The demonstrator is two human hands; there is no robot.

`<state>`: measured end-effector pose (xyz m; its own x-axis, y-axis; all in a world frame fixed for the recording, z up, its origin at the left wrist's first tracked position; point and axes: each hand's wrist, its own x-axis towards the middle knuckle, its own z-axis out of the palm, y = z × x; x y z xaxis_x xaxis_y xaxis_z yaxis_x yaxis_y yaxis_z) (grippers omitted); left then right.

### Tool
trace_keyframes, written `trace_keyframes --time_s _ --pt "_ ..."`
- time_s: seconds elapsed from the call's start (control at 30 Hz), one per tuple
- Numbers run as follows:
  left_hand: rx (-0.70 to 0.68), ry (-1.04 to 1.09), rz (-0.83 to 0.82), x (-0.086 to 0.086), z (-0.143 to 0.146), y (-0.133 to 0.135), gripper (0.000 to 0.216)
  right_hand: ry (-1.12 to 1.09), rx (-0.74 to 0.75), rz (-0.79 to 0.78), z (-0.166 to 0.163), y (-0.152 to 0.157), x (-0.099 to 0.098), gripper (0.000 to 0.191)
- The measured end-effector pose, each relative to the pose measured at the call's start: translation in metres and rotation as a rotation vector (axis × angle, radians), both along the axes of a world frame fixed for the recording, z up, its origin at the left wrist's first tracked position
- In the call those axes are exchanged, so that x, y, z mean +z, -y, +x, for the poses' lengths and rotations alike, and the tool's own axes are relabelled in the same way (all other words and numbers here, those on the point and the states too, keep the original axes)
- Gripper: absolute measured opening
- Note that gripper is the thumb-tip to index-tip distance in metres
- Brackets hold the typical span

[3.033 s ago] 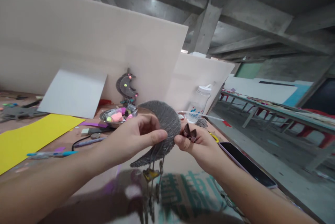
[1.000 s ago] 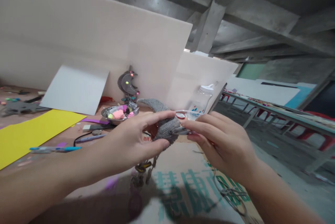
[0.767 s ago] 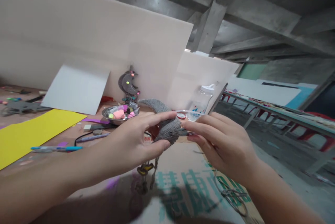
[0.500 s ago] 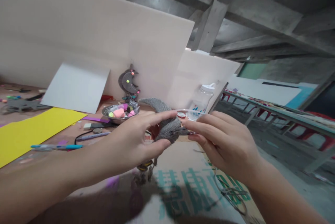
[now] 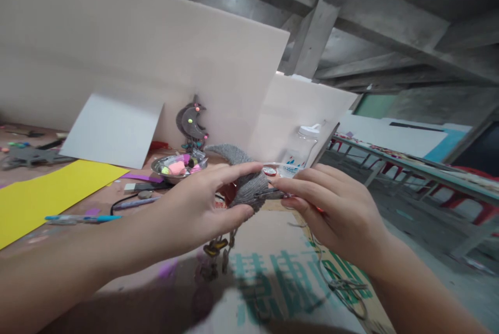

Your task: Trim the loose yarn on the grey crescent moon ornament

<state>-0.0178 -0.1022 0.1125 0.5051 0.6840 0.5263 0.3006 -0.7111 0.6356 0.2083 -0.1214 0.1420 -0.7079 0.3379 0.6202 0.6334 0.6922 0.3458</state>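
"Gray ridged crescent (image 5: 249, 188): where do we have it?"

"Between our hands. Our left hand (image 5: 212, 196) grips it, thumb on the near side and fingers over the top, and its narrow tip points away past our left knuckles."

"And our right hand (image 5: 331, 204)?"

"We have its thumb and forefinger pinched on a thin dark piece (image 5: 273, 194) at the crescent's right end; what that piece is, we can't tell."

"What do we see under our hands?"

"Below the left one, small charms (image 5: 216, 247) hang. Under both we have a pale green-lettered sheet (image 5: 268, 235), with gray cord (image 5: 346, 287) looped near our right forearm."

"Farther out?"

"Beyond our left hand we see a metal bowl (image 5: 171, 180) of colored pieces (image 5: 179, 168). Past our left forearm lie a blue pen (image 5: 81, 219) and a yellow sheet (image 5: 58, 196); beyond our right hand, a clear bottle (image 5: 302, 146)."
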Motion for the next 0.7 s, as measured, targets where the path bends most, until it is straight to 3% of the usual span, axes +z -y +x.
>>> trace_keyframes --time_s 0.43,0.7 --pt "-0.090 0.062 -0.178 -0.0019 0.0002 -0.0005 0.052 -0.017 0.002 -0.057 0.0048 -0.0042 -0.0042 0.023" --pt "-0.085 0.039 -0.154 -0.0011 -0.0012 -0.0013 0.053 -0.056 0.008 -0.074 0.0036 -0.0040 -0.0040 0.020"
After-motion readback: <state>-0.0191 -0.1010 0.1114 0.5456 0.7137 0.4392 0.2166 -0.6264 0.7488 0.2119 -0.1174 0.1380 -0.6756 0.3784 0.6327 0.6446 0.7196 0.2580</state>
